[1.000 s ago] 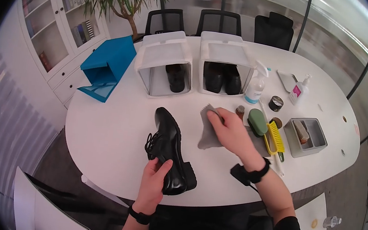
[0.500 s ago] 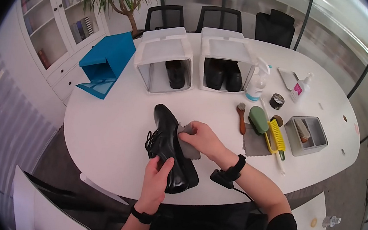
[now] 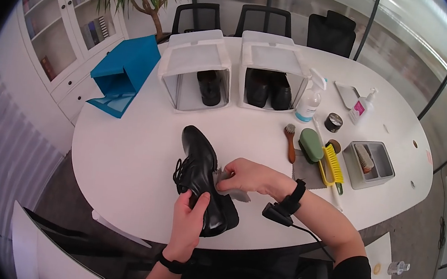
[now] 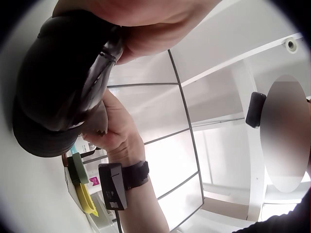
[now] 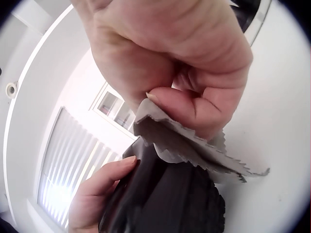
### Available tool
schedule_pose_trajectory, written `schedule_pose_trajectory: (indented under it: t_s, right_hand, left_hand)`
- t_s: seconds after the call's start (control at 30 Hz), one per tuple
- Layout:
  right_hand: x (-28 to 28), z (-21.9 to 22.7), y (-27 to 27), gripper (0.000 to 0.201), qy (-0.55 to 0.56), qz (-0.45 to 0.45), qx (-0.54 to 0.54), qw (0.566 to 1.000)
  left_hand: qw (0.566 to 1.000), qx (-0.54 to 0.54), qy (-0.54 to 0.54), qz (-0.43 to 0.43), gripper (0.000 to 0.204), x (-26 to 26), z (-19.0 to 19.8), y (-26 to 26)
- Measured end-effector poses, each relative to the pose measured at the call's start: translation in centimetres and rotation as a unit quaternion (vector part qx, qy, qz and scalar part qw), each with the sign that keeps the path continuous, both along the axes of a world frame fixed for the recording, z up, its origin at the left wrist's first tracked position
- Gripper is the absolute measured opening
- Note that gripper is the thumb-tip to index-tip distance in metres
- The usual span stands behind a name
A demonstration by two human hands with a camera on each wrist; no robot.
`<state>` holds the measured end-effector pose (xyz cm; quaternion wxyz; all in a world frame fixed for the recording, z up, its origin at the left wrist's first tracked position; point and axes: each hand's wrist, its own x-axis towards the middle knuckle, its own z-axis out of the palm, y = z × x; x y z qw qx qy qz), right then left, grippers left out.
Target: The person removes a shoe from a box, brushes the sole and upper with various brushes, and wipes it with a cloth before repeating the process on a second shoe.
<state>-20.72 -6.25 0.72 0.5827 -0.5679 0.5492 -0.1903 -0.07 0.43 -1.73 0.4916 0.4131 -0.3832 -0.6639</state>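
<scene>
A black lace-up leather shoe (image 3: 200, 156) is tilted on its side over the white table, toe pointing away, sole edge to the right. My left hand (image 3: 188, 221) grips it near the heel, thumb over the opening. In the right hand (image 3: 249, 176) a grey cloth (image 5: 180, 141) with zigzag edges is pinched between thumb and curled fingers. The cloth lies against the shoe's right side, just ahead of the heel block. From the left wrist view, the shoe's heel end (image 4: 58, 73) fills the upper left, with the cloth (image 4: 97, 121) partly hidden behind it.
Right of the hands lie a wooden-handled brush (image 3: 289, 144), a green brush (image 3: 311, 144), a yellow brush (image 3: 334, 166) and another grey cloth (image 3: 306, 171). A metal box (image 3: 369, 166), spray bottle (image 3: 309, 102) and white shoe boxes (image 3: 196, 62) stand farther off. A blue box (image 3: 126, 70) is at left.
The right hand has brought the cloth leftward from above the table to the shoe's side, then slid it slightly down toward the heel. The left hand keeps its hold on the shoe.
</scene>
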Motion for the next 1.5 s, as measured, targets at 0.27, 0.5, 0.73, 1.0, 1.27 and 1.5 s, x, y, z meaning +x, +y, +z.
schedule_pose_trajectory:
  t_s: [0.27, 0.5, 0.73, 1.0, 1.27, 1.5]
  right_hand:
    - [1.7, -0.2, 0.6, 0.026, 0.087, -0.096, -0.160, 0.979]
    - [2.4, -0.6, -1.8, 0.028, 0.090, -0.157, -0.245, 0.952]
    - [3.3, 0.5, -6.3, 0.026, 0.164, -0.158, -0.366, 0.902]
    - [5.3, -1.2, -13.8, 0.034, 0.093, -0.032, -0.363, 0.926]
    - [5.4, -3.1, -8.5, 0.049, 0.120, 0.065, -0.440, 0.887]
    - [6.1, -0.8, 3.5, 0.049, 0.089, 0.143, -0.445, 0.879]
  left_hand:
    - [0.999, -0.021, -0.027, -0.032, 0.030, 0.6, -0.3, -0.6]
    - [0.999, -0.020, -0.037, -0.011, 0.023, 0.7, -0.5, -0.8]
    - [0.997, -0.013, -0.067, -0.040, 0.021, 1.5, -0.7, -0.7]
    - [0.993, -0.018, -0.075, -0.085, 0.026, 1.9, -0.3, -0.7]
    - [0.996, 0.088, 0.021, 0.027, 0.035, 2.4, -1.7, -1.2]
    - [0.973, 0.117, 0.199, 0.012, 0.056, 2.2, -2.4, -2.3]
